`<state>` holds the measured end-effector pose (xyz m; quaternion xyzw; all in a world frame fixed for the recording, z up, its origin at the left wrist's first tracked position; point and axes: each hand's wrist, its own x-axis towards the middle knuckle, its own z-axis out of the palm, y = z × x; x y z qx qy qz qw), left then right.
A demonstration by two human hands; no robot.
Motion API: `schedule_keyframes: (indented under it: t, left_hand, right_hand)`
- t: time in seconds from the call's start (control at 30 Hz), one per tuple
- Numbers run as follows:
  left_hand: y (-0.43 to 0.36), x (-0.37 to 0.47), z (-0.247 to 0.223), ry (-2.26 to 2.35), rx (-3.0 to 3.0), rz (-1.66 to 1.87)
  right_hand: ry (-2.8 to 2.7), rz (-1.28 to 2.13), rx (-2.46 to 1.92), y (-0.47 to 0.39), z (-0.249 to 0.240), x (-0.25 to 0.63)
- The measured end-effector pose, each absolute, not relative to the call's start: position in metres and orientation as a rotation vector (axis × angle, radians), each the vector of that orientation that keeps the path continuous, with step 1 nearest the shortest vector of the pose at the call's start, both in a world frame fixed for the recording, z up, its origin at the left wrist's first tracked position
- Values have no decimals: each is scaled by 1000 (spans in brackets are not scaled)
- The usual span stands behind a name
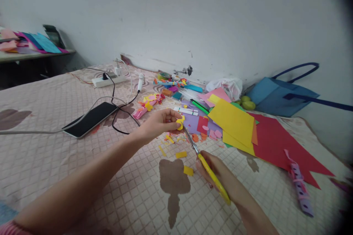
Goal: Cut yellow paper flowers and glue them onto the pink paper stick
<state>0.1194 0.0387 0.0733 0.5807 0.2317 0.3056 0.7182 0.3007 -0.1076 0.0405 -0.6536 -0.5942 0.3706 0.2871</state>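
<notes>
My left hand [162, 122] pinches a small yellow paper piece [180, 123] between thumb and fingers, above the patterned cloth. From the right, my right hand [213, 167] grips yellow-handled scissors [211, 173], whose metal blades reach up to the yellow piece. Small cut yellow scraps [181, 154] lie on the cloth below, between the hands. Just beyond them are a purple sheet [191, 122], a small red paper piece [202, 125] and pink and orange bits.
Yellow sheets [234, 119] and a large red sheet [281, 143] spread right, near a blue bag [281, 95]. A black tablet-like device [91, 119], cables and a power strip [109, 80] occupy the left. A purple rolled item [301, 189] lies at the far right.
</notes>
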Motion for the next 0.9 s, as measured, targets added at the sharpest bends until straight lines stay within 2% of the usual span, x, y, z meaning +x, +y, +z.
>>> schedule_keyframes:
  t: [0.9]
  left_hand:
    - [38, 120, 73, 540, 1227, 670]
  right_hand:
    - [-1591, 954, -1763, -106, 38, 305]
